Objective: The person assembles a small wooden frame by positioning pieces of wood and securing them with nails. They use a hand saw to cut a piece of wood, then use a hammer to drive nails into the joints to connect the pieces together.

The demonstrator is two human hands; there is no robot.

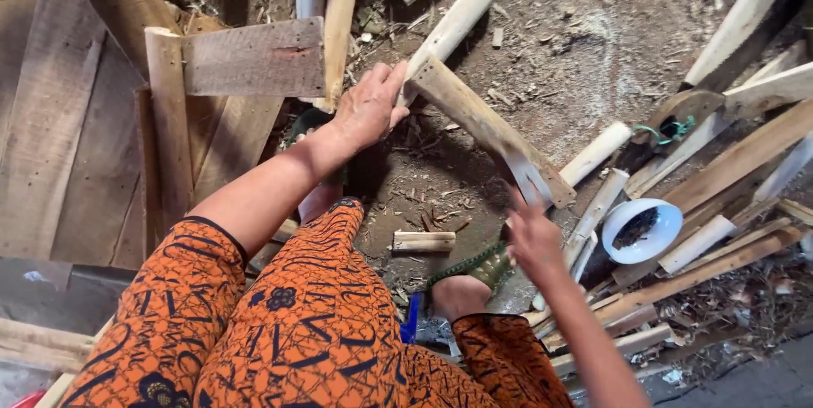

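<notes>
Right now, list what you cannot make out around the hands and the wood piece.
Head view only:
- Blade in the right hand: motion-blurred, its handle hidden by the fingers.
- Near end of the wood piece: covered by the left hand.
- White bowl: dark contents too small to identify.
- Left foot: mostly hidden behind the left forearm and knee.

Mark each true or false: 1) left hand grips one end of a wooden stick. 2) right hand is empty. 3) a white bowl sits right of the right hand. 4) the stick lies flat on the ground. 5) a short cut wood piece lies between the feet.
1) True: the left hand grips the upper end of the stick.
2) False: the right hand holds a blade against the stick.
3) True: the white bowl lies among the wood scraps there.
4) False: it is held up at a slant.
5) True: the short piece lies on the ground there.
</notes>
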